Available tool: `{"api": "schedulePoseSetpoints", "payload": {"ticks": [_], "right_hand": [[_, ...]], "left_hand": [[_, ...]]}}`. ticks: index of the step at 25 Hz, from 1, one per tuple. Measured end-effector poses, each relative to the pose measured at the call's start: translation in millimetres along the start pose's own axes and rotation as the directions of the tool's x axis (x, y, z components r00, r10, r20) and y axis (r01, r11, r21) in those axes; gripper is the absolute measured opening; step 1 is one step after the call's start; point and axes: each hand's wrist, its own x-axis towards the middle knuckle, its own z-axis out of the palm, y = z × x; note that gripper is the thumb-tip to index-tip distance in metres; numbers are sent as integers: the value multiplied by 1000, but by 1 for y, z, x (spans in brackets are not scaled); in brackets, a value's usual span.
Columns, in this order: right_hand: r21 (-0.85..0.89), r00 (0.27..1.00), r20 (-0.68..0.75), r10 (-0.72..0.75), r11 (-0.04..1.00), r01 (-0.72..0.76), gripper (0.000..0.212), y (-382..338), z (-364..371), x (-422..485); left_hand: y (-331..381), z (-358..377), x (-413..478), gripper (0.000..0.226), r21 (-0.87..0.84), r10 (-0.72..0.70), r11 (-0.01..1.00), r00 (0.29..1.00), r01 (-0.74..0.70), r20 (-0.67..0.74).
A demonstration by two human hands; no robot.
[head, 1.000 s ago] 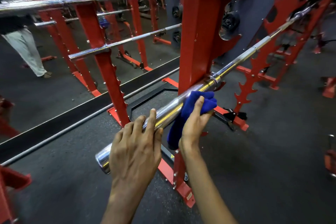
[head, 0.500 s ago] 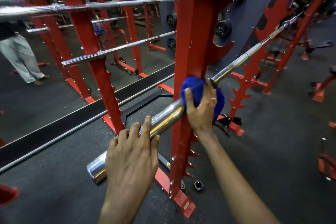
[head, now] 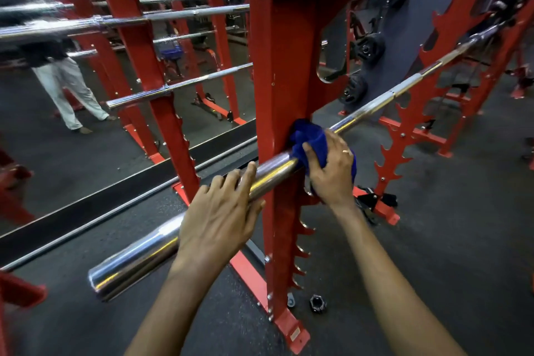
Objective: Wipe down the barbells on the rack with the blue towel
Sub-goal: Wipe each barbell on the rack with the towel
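The blue towel [head: 309, 136] has slid up the barbell [head: 138, 257] and now sits right against the red post [head: 283, 66], bunched soft and fuzzy round the bar. The right hand [head: 332, 167] squeezes it there. The left hand [head: 219, 220] still curls over the fat, shiny, round metal end, on the near side of the post.

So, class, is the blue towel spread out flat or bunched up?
Bunched up: the blue towel is a wad gripped by the right hand, pressed against the barbell.

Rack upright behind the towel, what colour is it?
The rack upright is red; head view.
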Motion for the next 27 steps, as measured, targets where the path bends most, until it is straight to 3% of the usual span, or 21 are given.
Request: {"api": "schedulePoseSetpoints", "payload": {"ticks": [4, 8, 12, 15, 17, 19, 22, 25, 27], "right_hand": [[225, 969, 103, 223, 944, -241, 22, 22, -19, 45], [361, 966, 159, 205, 898, -250, 31, 33, -10, 40], [422, 949, 249, 194, 860, -286, 11, 70, -29, 62], [308, 983, 154, 99, 941, -143, 42, 85, -27, 75], [196, 972, 233, -27, 980, -19, 39, 78, -17, 68], [174, 964, 217, -151, 978, 114, 33, 76, -12, 67], [148, 986, 75, -150, 979, 138, 30, 84, -10, 79], [156, 934, 134, -333, 937, 312, 32, 94, -7, 78], [95, 936, 126, -328, 943, 318, 41, 107, -8, 88]], "left_hand": [[27, 9, 25, 67, 78, -18, 997, 1000, 20, -24], [45, 20, 51, 67, 52, 41, 998, 998, -39, -48], [54, 25, 59, 65, 89, 24, 996, 997, -18, -67], [57, 27, 59, 63, 125, -20, 992, 997, 30, -78], [62, 27, 60, 62, 136, -61, 988, 995, 71, -81], [68, 27, 66, 63, 123, -109, 986, 992, 116, -64], [75, 29, 74, 63, 105, -172, 979, 985, 174, -25], [76, 28, 73, 61, 145, -180, 971, 982, 188, -63], [76, 30, 75, 62, 136, -179, 973, 982, 186, -62]]}}
